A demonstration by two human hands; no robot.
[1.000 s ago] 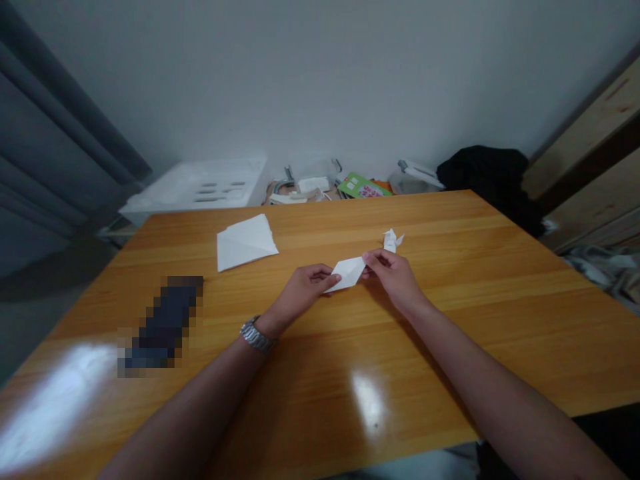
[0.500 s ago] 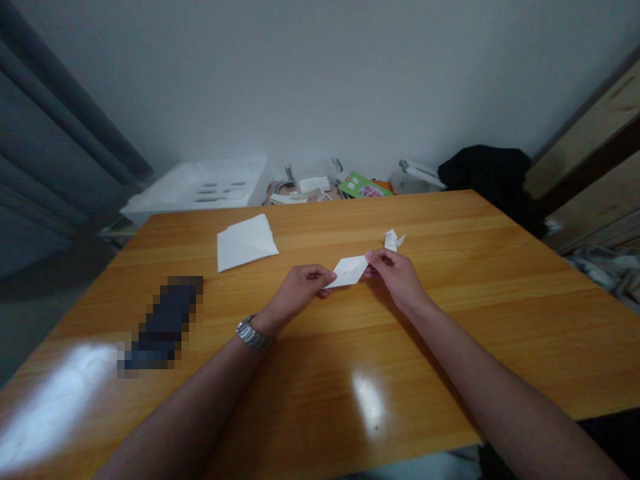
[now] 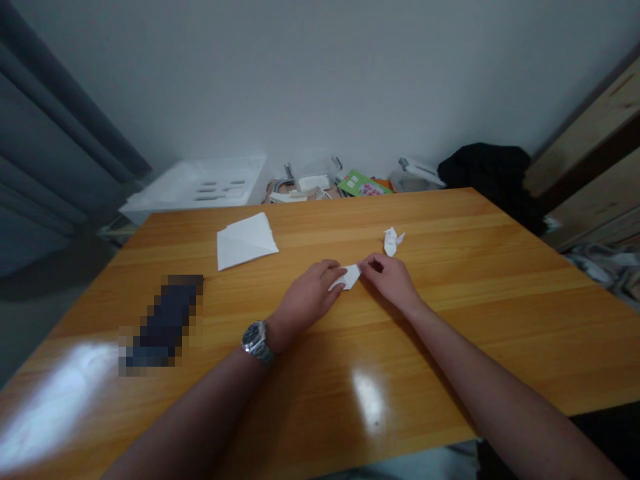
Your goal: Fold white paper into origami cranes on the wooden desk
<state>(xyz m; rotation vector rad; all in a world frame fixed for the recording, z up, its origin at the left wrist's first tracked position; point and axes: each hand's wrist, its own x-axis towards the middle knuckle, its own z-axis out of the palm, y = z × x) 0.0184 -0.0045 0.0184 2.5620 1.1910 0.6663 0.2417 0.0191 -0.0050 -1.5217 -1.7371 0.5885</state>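
Note:
A small folded piece of white paper (image 3: 350, 276) lies low on the wooden table (image 3: 450, 320) between my hands. My left hand (image 3: 310, 297), with a metal watch on its wrist, covers the paper's left part, fingers curled and pressing on it. My right hand (image 3: 387, 277) pinches the paper's right end with fingertips together. Only a small part of the paper shows between the two hands. A little folded white paper figure (image 3: 391, 240) stands just beyond my right hand, untouched.
A larger creased white sheet (image 3: 245, 242) lies at the table's far left. A dark blurred object (image 3: 163, 323) rests near the left edge. Behind the table sit a white crate (image 3: 200, 183), clutter, a green packet (image 3: 363, 185) and dark cloth (image 3: 493, 173).
My left hand has moved right over the paper, hiding most of it. The paper, held a little higher and showing as a longer diamond before, is now down at the table surface.

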